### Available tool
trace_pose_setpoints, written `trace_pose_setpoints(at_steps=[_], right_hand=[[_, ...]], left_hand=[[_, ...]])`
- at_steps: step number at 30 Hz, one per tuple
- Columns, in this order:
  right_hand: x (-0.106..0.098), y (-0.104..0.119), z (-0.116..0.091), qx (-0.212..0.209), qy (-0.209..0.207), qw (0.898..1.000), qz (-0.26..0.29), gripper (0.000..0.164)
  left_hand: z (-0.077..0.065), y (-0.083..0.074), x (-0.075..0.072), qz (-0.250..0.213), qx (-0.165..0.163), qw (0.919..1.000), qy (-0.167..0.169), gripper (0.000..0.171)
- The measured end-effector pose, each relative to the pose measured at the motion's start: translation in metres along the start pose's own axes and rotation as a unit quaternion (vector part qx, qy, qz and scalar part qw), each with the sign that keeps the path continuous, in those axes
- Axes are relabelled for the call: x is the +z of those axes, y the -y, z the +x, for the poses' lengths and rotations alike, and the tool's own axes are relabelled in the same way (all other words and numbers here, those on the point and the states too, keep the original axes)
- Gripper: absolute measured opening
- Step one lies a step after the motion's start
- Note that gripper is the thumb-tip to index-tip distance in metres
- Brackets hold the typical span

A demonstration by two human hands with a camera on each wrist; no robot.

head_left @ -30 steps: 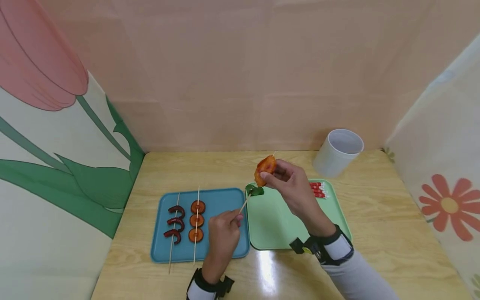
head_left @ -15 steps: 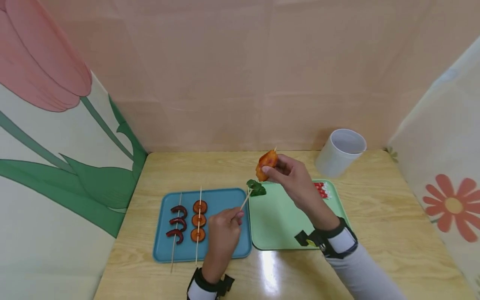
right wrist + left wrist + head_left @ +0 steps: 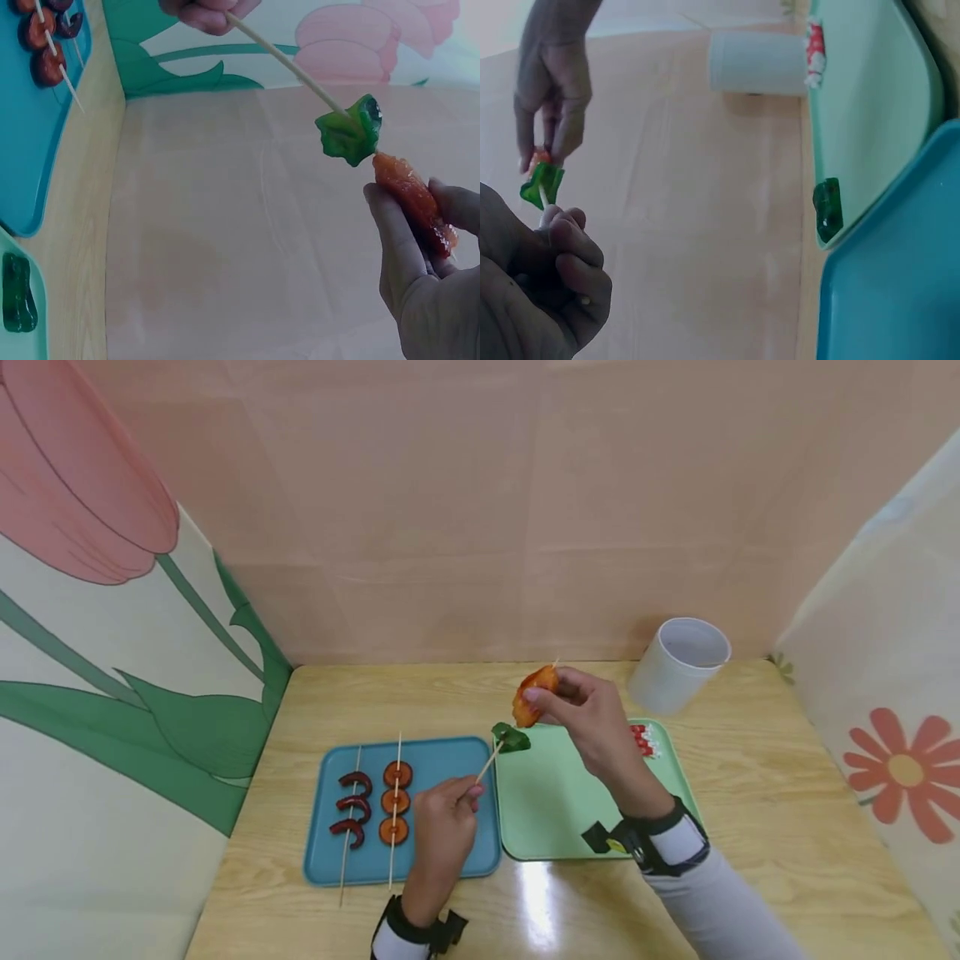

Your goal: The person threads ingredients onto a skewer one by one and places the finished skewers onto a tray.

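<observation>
My left hand [image 3: 446,827] grips a thin wooden skewer [image 3: 487,765] near its lower end, pointing it up and to the right. On the skewer sits a green pepper piece [image 3: 513,737]. Just beyond it is a glossy orange-brown piece that looks like fried meat [image 3: 531,697]; the skewer's tip shows past its far side. My right hand [image 3: 596,722] pinches this orange piece between thumb and fingers. In the right wrist view, the meat piece [image 3: 414,199] lies close to the green pepper piece [image 3: 351,131]. Both are held above the trays.
A blue tray [image 3: 450,760] holds one skewer of curled sausages [image 3: 352,808] and another of round orange-brown slices [image 3: 394,802]. Beside it, a green tray [image 3: 547,827] bears red-and-white sticks [image 3: 642,739] and another green pepper piece [image 3: 828,210]. A white cup [image 3: 675,668] stands behind.
Very little differs. Both hands keep their holds on the skewer and the orange piece. The right hand and the orange piece have shifted slightly to the right.
</observation>
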State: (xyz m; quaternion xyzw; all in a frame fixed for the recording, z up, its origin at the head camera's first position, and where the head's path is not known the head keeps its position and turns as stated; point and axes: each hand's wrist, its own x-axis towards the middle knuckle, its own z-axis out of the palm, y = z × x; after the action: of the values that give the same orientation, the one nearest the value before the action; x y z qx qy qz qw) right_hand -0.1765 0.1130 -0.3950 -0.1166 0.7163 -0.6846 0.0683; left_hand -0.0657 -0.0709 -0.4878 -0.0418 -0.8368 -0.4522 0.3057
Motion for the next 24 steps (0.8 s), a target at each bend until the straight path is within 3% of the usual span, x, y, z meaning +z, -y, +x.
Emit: trace_pose_setpoints(at_steps=[10, 17, 21, 23, 24], right_hand=[[0.008, -0.002, -0.003, 0.003, 0.03, 0.999, 0.031, 0.034], [0.008, -0.004, 0.002, 0.001, 0.041, 0.999, 0.013, 0.037], [0.004, -0.018, 0.012, 0.014, 0.093, 0.995, 0.022, 0.05], [0.004, -0.037, 0.021, 0.02, 0.118, 0.993, -0.012, 0.055], [0.004, -0.049, 0.026, 0.017, 0.126, 0.99, -0.058, 0.054]], left_hand=[[-0.003, 0.009, 0.001, 0.001, 0.028, 0.9995, -0.016, 0.016], [-0.003, 0.008, -0.001, -0.008, 0.0, 0.9999, -0.007, 0.015], [-0.002, 0.008, -0.008, -0.017, -0.038, 0.999, -0.013, 0.018], [-0.002, 0.008, -0.013, -0.027, -0.069, 0.997, -0.021, 0.021], [-0.003, 0.009, -0.015, -0.03, -0.085, 0.9956, -0.025, 0.022]])
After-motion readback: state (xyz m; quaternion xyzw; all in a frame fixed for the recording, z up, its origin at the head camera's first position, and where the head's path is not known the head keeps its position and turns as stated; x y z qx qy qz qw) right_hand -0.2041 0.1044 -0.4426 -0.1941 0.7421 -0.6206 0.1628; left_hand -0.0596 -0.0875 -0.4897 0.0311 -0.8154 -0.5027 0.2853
